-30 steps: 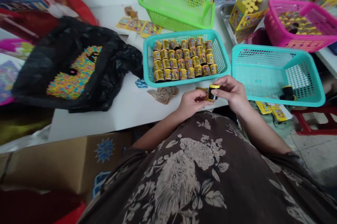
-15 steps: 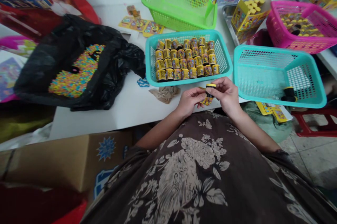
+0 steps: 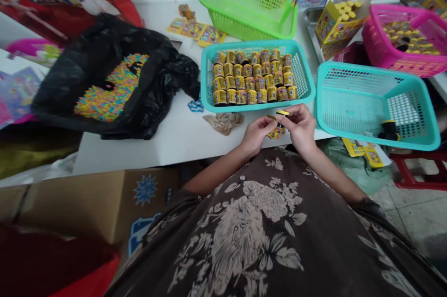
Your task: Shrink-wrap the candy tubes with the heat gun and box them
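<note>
In front of my body, my right hand (image 3: 301,124) is closed on a small black jar (image 3: 282,113) with a yellow lid. My left hand (image 3: 256,135) pinches a yellow printed label sheet (image 3: 275,133) against the jar's side. How far the label wraps round is hidden by the fingers. Just beyond my hands stands a teal basket (image 3: 206,97) with rows of similar jars (image 3: 259,84) in yellow printed wrapping. At the right, a second teal basket (image 3: 349,101) holds a few plain black jars (image 3: 389,129) in its near corner.
A black plastic bag (image 3: 164,83) with colourful beads (image 3: 111,87) lies open on the left. A crumpled brown cloth (image 3: 225,122) is on the white table (image 3: 167,148). Green (image 3: 240,27) and pink baskets (image 3: 384,50) stand behind, beside a display box (image 3: 337,27) of yellow-topped items.
The whole view has shifted slightly, so things sit further right. Both hands keep hold of the jar and the label, with the fingers barely moved.
</note>
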